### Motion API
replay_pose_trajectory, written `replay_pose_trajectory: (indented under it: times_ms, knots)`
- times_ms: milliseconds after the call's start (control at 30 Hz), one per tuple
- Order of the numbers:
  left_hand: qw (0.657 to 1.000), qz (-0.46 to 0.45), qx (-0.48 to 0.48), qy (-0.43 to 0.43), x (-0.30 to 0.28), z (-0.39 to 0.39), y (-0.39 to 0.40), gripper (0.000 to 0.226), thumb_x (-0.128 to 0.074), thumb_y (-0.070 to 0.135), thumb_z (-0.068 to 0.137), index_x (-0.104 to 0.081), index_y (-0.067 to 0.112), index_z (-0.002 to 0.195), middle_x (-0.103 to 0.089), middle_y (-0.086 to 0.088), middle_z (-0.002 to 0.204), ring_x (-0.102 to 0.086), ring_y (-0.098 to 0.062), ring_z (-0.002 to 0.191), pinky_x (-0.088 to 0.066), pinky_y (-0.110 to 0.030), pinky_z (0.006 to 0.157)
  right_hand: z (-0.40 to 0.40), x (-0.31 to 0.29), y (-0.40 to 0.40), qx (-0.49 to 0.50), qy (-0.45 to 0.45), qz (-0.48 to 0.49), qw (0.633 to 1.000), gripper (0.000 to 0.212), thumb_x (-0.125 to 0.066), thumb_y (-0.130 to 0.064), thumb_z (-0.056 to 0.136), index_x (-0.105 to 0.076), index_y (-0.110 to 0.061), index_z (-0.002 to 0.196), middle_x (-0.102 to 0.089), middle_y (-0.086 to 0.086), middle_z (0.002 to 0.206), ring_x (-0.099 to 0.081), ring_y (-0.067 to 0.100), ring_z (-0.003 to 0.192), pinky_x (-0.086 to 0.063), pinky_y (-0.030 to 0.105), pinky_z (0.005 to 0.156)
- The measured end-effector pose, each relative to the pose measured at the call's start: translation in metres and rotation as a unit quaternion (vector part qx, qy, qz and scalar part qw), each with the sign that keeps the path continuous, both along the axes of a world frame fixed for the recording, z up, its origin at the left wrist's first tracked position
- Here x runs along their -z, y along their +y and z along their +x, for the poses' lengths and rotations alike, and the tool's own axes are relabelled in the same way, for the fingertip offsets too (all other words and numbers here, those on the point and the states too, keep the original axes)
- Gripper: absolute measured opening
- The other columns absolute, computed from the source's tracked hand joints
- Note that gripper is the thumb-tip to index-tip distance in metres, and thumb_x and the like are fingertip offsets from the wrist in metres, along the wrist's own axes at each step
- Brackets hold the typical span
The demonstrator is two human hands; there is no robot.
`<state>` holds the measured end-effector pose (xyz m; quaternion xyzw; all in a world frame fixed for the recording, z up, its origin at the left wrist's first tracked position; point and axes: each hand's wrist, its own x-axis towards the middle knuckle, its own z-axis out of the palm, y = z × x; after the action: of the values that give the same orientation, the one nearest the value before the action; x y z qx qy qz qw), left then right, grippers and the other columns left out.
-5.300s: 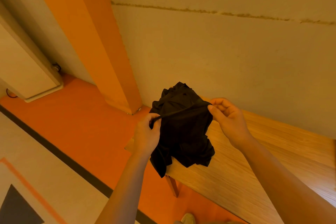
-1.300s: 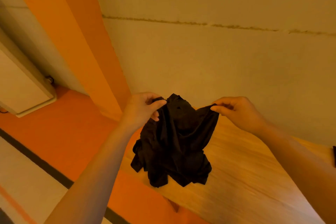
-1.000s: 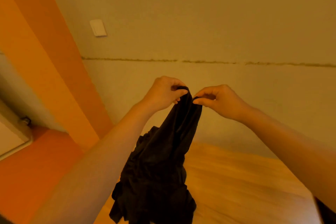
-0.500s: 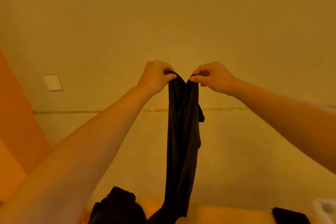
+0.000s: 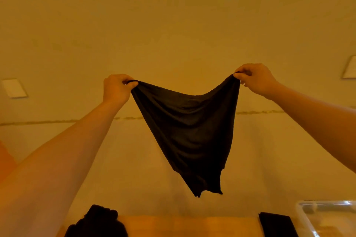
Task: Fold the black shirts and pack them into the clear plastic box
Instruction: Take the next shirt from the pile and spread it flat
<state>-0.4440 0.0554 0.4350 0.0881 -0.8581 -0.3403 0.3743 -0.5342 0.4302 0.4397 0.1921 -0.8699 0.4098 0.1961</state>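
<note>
A black shirt [image 5: 189, 130] hangs spread in the air in front of the wall, held up by its top edge. My left hand [image 5: 115, 89] pinches its left corner and my right hand [image 5: 254, 78] pinches its right corner, arms raised. Its lower end dangles above the wooden table [image 5: 192, 226]. A crumpled pile of black shirts [image 5: 98, 221] lies on the table at the bottom left. A folded black shirt [image 5: 277, 224] lies at the bottom right, beside the clear plastic box [image 5: 327, 215] at the right edge.
A plain wall [image 5: 173, 25] fills most of the view, with a white switch plate [image 5: 14, 88] at the left and a framed panel [image 5: 349, 68] at the right edge. Only the table's far strip shows.
My hands have pulled apart, spreading the shirt from a narrow hanging strip into a wide sheet. The view has tilted and shifted right, bringing the plastic box into sight.
</note>
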Motion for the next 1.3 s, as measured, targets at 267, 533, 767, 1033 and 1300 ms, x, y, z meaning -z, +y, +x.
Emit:
replay_pose_trajectory:
  times_ms: [267, 533, 767, 1033, 1300]
  knots:
    - [0.997, 0.047, 0.041, -0.047, 0.041, 0.045, -0.029, 0.020, -0.067, 0.015, 0.089, -0.070, 0.001, 0.102, -0.065, -0.015, 0.089, -0.058, -0.015, 0.068, -0.049, -0.013, 0.058, 0.026, 0.042, 0.061, 0.070, -0.033, 0.097, 0.992, 0.021, -0.045, -0.016, 0.101, -0.065, -0.008, 0.103, -0.063, 0.008, 0.083, -0.055, 0.008, 0.069, -0.036, 0.022, 0.059]
    - [0.977, -0.074, 0.115, -0.162, 0.096, 0.105, -0.043, 0.012, -0.063, 0.013, 0.091, -0.071, 0.009, 0.100, -0.066, -0.006, 0.091, -0.058, -0.009, 0.071, -0.042, -0.009, 0.059, 0.089, 0.105, 0.078, 0.048, -0.088, 0.141, 0.985, 0.022, -0.039, -0.014, 0.102, -0.061, -0.015, 0.099, -0.065, 0.003, 0.086, -0.060, 0.026, 0.083, -0.049, 0.041, 0.079]
    - [0.941, -0.110, 0.220, -0.234, 0.181, 0.176, -0.056, 0.025, -0.067, 0.008, 0.086, -0.068, 0.033, 0.089, -0.069, 0.017, 0.085, -0.061, 0.004, 0.084, -0.045, -0.009, 0.078, 0.184, 0.181, 0.088, 0.026, -0.196, 0.111, 0.974, 0.024, -0.048, -0.011, 0.098, -0.063, -0.029, 0.090, -0.065, 0.000, 0.089, -0.061, 0.017, 0.082, -0.047, 0.021, 0.069]
    - [0.904, -0.160, 0.296, -0.264, 0.312, 0.268, -0.053, 0.023, -0.072, 0.018, 0.084, -0.070, 0.036, 0.097, -0.064, 0.024, 0.096, -0.055, 0.006, 0.098, -0.042, -0.012, 0.087, 0.292, 0.277, 0.092, 0.048, -0.293, 0.153, 0.943, 0.019, -0.054, -0.018, 0.095, -0.066, -0.032, 0.089, -0.067, -0.002, 0.083, -0.064, 0.017, 0.075, -0.048, 0.021, 0.065]
    - [0.886, -0.266, 0.282, -0.254, 0.379, 0.331, -0.038, 0.028, -0.048, 0.041, 0.085, -0.073, 0.029, 0.086, -0.067, 0.017, 0.088, -0.053, 0.004, 0.087, -0.040, -0.016, 0.079, 0.353, 0.359, 0.097, 0.024, -0.339, 0.234, 0.911, 0.022, -0.058, -0.011, 0.094, -0.060, -0.032, 0.098, -0.062, -0.013, 0.091, -0.061, 0.002, 0.082, -0.047, 0.010, 0.072]
